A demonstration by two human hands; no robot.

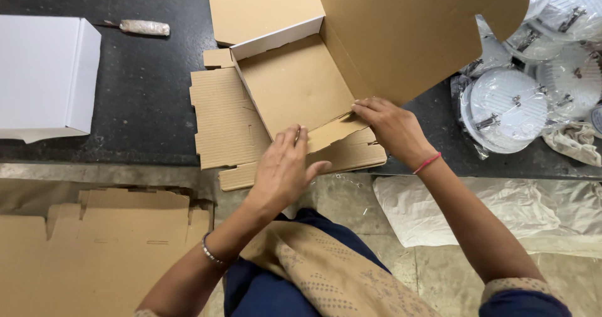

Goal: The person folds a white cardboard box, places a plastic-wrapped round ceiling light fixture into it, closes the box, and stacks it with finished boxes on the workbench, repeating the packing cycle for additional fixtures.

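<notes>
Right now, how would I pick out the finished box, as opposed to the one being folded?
Start at the dark worktop and look to its far left edge, away from both hands. The closed white box sits there alone. Unlike the brown half-folded carton under the fingers, it is white outside and fully shut.

Single head-worn camera looks steeply down from close above the wearer's lap, facing forward over the black worktable (144, 104) edge, with floor and forearms filling the lower frame.
</notes>
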